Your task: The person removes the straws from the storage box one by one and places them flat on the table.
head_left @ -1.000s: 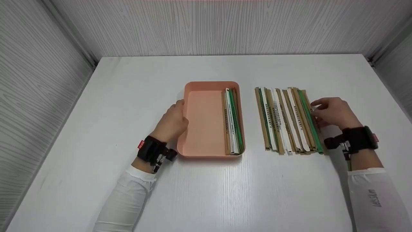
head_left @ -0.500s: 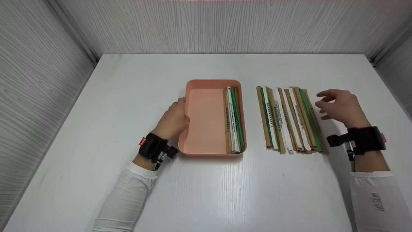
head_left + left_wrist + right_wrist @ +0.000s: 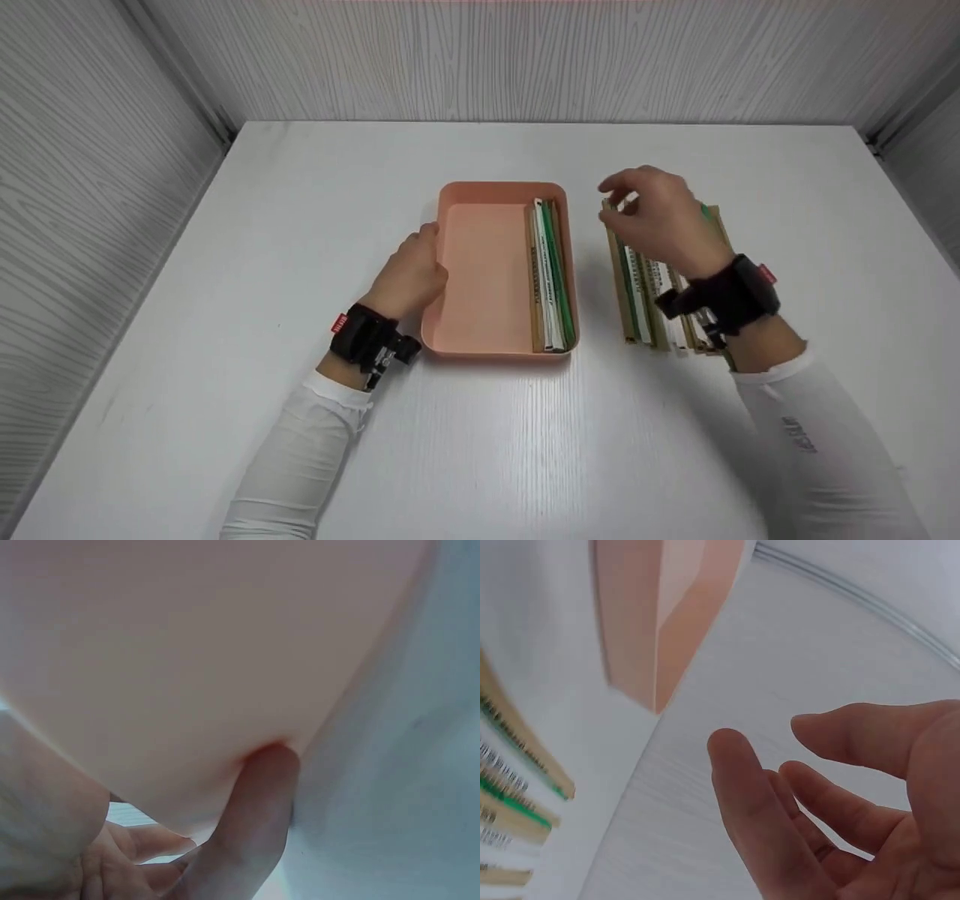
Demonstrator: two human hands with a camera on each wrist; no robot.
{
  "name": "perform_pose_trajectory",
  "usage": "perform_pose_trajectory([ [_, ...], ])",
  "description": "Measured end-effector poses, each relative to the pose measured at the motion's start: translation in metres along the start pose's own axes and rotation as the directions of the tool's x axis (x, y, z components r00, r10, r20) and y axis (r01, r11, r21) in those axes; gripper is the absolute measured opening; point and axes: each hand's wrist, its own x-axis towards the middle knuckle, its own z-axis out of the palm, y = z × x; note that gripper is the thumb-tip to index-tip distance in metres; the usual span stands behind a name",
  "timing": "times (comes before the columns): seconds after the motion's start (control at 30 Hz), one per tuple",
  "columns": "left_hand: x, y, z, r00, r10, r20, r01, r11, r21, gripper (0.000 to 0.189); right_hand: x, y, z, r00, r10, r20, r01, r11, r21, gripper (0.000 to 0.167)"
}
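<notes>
My left hand (image 3: 405, 277) grips the left side of a shallow pink tray (image 3: 484, 277). In the left wrist view a finger (image 3: 259, 817) presses against the tray's wall (image 3: 195, 652). Several long, thin paper-wrapped sticks (image 3: 551, 277), brown, white and green with print, lie along the tray's right side. A row of similar wrapped sticks (image 3: 634, 292) lies on the table to the right, partly hidden under my right hand (image 3: 660, 217). That hand hovers above the row's far part. Its fingers are loosely bent, with a gap between thumb and fingertips and nothing held, as the right wrist view shows.
The white table (image 3: 495, 442) has a grey wood-grain panel (image 3: 480, 60) behind it and another side panel (image 3: 97, 225) at the left. In the right wrist view, the tray's corner (image 3: 634, 630) stands apart from my fingers.
My right hand has lifted off the row's right edge and swung left over the sticks, now covering part of them. My left hand keeps its hold on the tray.
</notes>
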Motion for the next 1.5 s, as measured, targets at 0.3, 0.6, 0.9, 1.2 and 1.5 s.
perform_pose_trajectory([
  [0.3, 0.002, -0.002, 0.002, 1.0, 0.006, 0.005, -0.006, 1.0, -0.003, 0.067, 0.046, -0.041, 0.062, 0.977, 0.011, 0.214, 0.016, 0.992, -0.125, 0.037],
  [0.6, 0.0, 0.001, 0.002, 1.0, 0.022, -0.008, -0.022, 1.0, 0.008, 0.066, 0.062, -0.046, 0.099, 0.955, 0.062, 0.291, 0.028, 0.955, -0.296, 0.019],
  [0.9, 0.002, 0.001, 0.002, 1.0, 0.022, -0.01, -0.022, 1.0, 0.006, 0.065, 0.066, -0.048, 0.115, 0.952, 0.073, 0.296, 0.025, 0.949, -0.314, 0.024],
  [1.2, 0.0, 0.0, 0.002, 1.0, 0.014, -0.009, -0.014, 1.0, 0.012, 0.066, 0.07, -0.048, 0.122, 0.92, 0.167, 0.354, -0.051, 0.947, -0.316, 0.047],
  [1.5, 0.0, 0.0, 0.002, 0.999, 0.041, -0.004, -0.041, 0.998, 0.04, 0.065, 0.07, -0.049, 0.124, 0.915, 0.15, 0.375, -0.043, 0.959, -0.28, 0.014],
])
